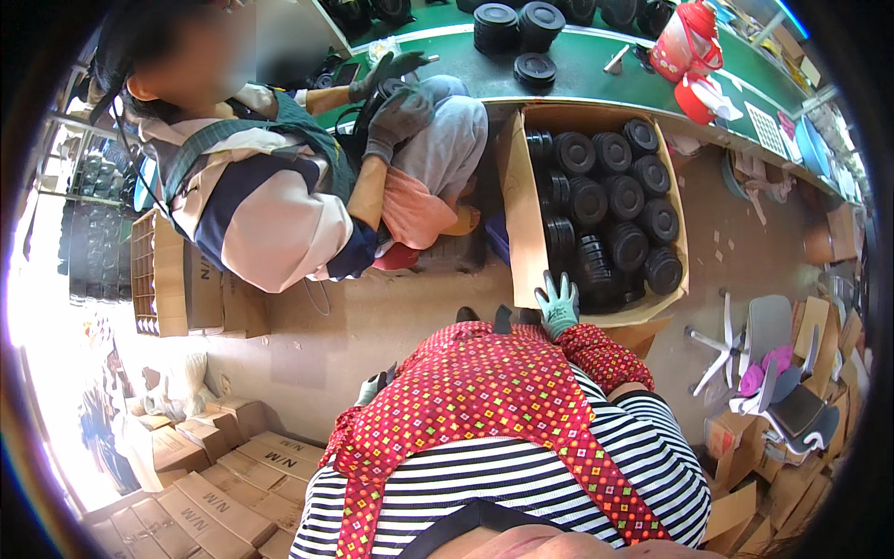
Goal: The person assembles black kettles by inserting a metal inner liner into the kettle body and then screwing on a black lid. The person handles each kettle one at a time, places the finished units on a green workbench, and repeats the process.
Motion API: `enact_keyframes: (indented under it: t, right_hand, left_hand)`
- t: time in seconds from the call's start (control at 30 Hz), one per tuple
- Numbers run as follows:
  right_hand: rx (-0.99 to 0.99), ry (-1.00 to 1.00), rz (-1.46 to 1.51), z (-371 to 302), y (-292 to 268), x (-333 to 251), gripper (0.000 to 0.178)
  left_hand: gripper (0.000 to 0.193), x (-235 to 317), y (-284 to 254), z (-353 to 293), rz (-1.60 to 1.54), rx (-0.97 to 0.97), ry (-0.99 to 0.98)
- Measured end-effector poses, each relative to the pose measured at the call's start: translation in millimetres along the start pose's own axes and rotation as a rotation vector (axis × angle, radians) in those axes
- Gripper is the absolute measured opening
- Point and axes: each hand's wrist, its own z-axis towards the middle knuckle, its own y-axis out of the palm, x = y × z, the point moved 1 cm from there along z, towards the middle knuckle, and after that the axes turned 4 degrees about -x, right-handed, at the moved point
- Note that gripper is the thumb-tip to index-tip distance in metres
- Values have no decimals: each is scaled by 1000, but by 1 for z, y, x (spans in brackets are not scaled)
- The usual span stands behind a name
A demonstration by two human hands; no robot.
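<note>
My right hand (pixel 558 305), in a pale green and dark work glove, rests at the near left corner of an open cardboard carton (pixel 526 200). Its fingers are stretched out and spread toward the contents. Inside the carton stand stacks of round black lids (pixel 626 247), ringed on top; some near the front left lie tipped on their sides. Down at my left side, my left hand (pixel 372 386) wears a similar glove. The red patterned apron (pixel 466 373) covers part of it, and its fingers cannot be made out.
A seated co-worker (pixel 279 205) at the left handles a black part in grey gloves. Behind the carton runs a green bench (pixel 438 61) with stacked black lids (pixel 535 70) and a red-and-pink jug (pixel 684 47). An office chair (pixel 768 340) stands right; closed cartons (pixel 209 503) lie lower left.
</note>
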Motion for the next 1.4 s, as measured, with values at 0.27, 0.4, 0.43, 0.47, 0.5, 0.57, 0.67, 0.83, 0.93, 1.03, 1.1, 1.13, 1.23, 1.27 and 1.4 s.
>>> enact_keyframes:
  t: [0.27, 0.4, 0.43, 0.47, 0.5, 0.57, 0.67, 0.83, 0.93, 1.03, 1.1, 1.13, 1.23, 1.27, 1.4]
  right_hand:
    - [-177, 189, 313, 2, 0, -9, 61]
    - [-180, 233, 297, 19, 14, -7, 46]
    - [-199, 246, 294, 19, 10, -5, 45]
    - [-218, 259, 291, 19, 7, -4, 45]
    - [-238, 272, 282, 18, 1, -2, 45]
    - [-254, 288, 295, 19, -3, 1, 43]
    - [-292, 288, 307, 20, 2, 4, 44]
    - [-204, 143, 467, 13, 6, 3, 53]
    - [36, 116, 620, -4, 1, 26, 66]
    - [331, 347, 518, -31, -13, 60, 87]
    - [410, 752, 401, -53, -21, 91, 104]
    - [334, 998, 507, -61, -18, 102, 109]
    - [114, 1583, 1124, -69, 2, 132, 105]
    - [115, 1733, 1410, -74, 53, 144, 99]
    - [73, 1607, 1925, -42, 146, 130, 78]
  left_hand:
    - [41, -1, -35, 29, -42, 30, -55]
    - [39, 44, -35, 52, -499, -41, -72]
    - [39, 55, -34, 57, -616, -67, -73]
    - [39, 64, -33, 58, -703, -143, -45]
    - [38, 73, -29, 58, -673, -132, -42]
    - [36, 91, -21, 59, -608, -100, -32]
    - [32, 94, -20, 65, -299, -97, 71]
    - [29, 39, -27, 88, -122, -35, 78]
    - [33, 42, -26, 84, 68, -45, 364]
    - [38, 55, -13, 64, -544, -66, -33]
    - [38, 91, 11, 45, -455, -35, -149]
    - [37, 87, 9, 42, -400, -28, -130]
    - [32, 94, 20, 38, -190, 58, 19]
    - [30, 118, 29, 42, -100, 55, 85]
    - [35, 162, 50, 41, -257, -35, 0]
